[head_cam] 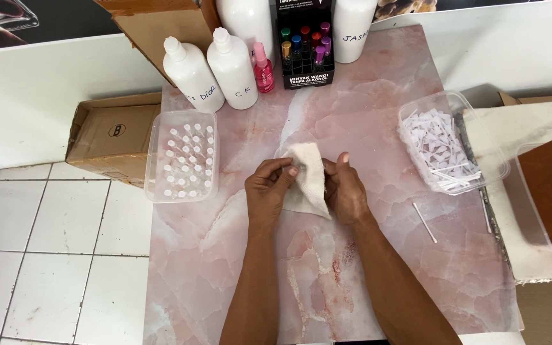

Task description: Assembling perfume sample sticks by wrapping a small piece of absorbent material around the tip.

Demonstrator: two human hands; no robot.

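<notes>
Left hand: fingertips are pinched on the left edge of the white paper tissue.
Right hand: closed around the tissue's right side, thumb raised.
Tissue: held between both hands just above the pink marble worktop, mid-surface.
Handling: judged light, soft, easily torn; best gripped gently at the edges.
Nearby: tray of small vials at left, tub of white applicators at right.

White tissue at centre; pink marbled table; white bottles at eleven o'clock; pink spray bottle at twelve.
</notes>
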